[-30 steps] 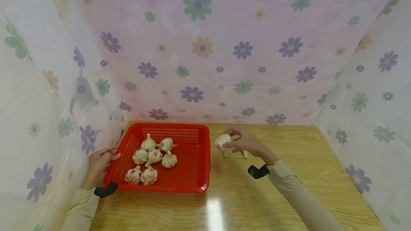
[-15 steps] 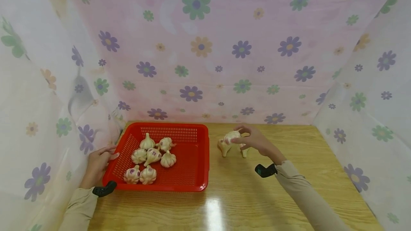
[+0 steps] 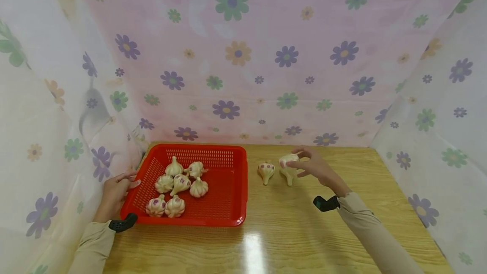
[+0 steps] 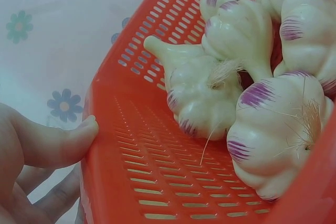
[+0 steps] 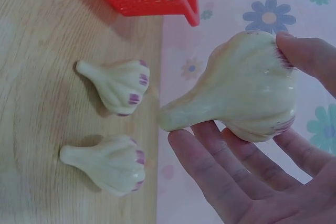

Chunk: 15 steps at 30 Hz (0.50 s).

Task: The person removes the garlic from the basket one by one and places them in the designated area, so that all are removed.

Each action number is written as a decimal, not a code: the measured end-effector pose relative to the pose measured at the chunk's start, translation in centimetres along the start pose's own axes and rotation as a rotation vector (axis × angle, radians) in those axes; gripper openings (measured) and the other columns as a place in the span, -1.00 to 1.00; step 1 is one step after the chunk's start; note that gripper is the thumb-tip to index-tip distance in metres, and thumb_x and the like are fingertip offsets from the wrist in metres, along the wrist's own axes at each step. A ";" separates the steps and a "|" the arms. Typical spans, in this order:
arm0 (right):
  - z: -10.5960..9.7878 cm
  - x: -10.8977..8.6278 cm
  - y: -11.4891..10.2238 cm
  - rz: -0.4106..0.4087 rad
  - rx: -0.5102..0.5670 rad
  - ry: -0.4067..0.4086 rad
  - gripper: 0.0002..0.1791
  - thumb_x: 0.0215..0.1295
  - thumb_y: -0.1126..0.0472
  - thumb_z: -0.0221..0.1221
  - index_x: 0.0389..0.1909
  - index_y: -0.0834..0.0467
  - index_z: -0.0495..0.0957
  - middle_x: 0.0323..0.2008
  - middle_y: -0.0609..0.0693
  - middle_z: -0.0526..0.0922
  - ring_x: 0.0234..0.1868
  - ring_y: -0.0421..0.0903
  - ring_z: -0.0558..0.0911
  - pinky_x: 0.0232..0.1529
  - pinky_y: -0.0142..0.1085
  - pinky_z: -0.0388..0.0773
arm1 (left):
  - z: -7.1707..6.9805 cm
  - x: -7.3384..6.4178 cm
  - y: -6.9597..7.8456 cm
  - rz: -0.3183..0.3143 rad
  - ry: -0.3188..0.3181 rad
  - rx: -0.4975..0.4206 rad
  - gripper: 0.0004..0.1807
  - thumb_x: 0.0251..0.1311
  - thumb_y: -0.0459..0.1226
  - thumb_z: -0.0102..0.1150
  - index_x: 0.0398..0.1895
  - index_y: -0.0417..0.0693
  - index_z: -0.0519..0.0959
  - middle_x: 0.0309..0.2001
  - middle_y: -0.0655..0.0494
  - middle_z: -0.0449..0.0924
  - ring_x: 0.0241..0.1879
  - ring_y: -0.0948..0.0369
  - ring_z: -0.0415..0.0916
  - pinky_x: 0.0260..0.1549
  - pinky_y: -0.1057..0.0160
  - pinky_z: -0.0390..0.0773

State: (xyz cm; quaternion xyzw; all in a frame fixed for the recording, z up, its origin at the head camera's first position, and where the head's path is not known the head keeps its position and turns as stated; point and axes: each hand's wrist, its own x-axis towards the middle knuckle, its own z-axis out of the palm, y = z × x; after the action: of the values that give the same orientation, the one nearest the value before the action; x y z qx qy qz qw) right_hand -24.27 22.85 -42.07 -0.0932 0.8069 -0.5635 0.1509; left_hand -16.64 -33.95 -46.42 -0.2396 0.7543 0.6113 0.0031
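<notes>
Pale flower-printed cloth (image 3: pixel 258 64) runs out of frame behind the light wood-grain bench (image 3: pixel 289 236). On it sits a red rectangular slotted-plastic basket (image 3: pixel 240 181) holding seven cream garlic bulbs (image 3: pixel 180 184), several cropped in my left wrist view. My left grip (image 3: pixel 115 193) pinches the basket's left rim, some fingers hidden behind the wall. My right grip (image 3: pixel 313 166) is parted just bulb-wide, thumb and fingers round a glossy cream, purple-streaked garlic bulb (image 5: pixel 236 87) above the bench. Its long axis runs across the right wrist view, neck left and slightly down; from my head that neck is hard to make out. Two loose cream bulbs (image 5: pixel 107 163) lie on the bench, necks towards me, the right-hand one mostly covered in the head view.
</notes>
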 end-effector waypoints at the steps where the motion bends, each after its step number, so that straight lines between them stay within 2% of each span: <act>1: -0.1 0.0 0.1 0.002 0.003 0.007 -0.32 0.14 0.07 0.33 0.21 0.25 0.29 0.12 0.34 0.27 -0.03 0.24 0.51 -0.26 -0.06 0.62 | 0.0 0.0 0.0 0.000 -0.002 0.000 -0.39 0.19 -0.33 0.16 0.32 -0.31 0.29 -0.36 0.31 0.49 -0.43 0.29 0.55 -0.40 0.27 0.61; 5: -0.4 0.0 0.5 -0.003 0.011 0.035 -0.31 0.14 0.08 0.33 0.21 0.26 0.29 0.12 0.33 0.28 -0.04 0.24 0.51 -0.28 -0.06 0.63 | -0.1 -0.1 0.0 0.001 -0.011 0.003 -0.39 0.20 -0.32 0.14 0.33 -0.31 0.28 -0.35 0.30 0.49 -0.42 0.29 0.55 -0.40 0.26 0.62; 10: -0.8 -0.1 1.1 -0.014 0.006 0.059 -0.31 0.14 0.08 0.33 0.22 0.27 0.29 0.07 0.32 0.31 -0.12 0.13 0.55 -0.29 -0.06 0.63 | 0.0 -0.1 0.0 -0.002 -0.007 0.003 -0.39 0.20 -0.32 0.14 0.32 -0.31 0.28 -0.35 0.31 0.49 -0.42 0.30 0.55 -0.40 0.27 0.61; 15: -1.3 -0.1 1.8 -0.016 -0.007 0.082 -0.32 0.15 0.07 0.32 0.21 0.28 0.30 0.04 0.32 0.33 -0.11 0.21 0.55 -0.30 -0.06 0.63 | 0.0 0.0 0.0 0.008 -0.007 -0.006 -0.39 0.19 -0.34 0.15 0.32 -0.32 0.28 -0.33 0.29 0.49 -0.42 0.31 0.55 -0.40 0.28 0.61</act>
State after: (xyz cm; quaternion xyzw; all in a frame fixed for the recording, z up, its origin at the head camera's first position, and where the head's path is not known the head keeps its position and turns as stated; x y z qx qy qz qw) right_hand -24.63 24.62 -43.31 -0.0769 0.8135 -0.5653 0.1127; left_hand -16.63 -33.94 -46.41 -0.2344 0.7534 0.6143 0.0028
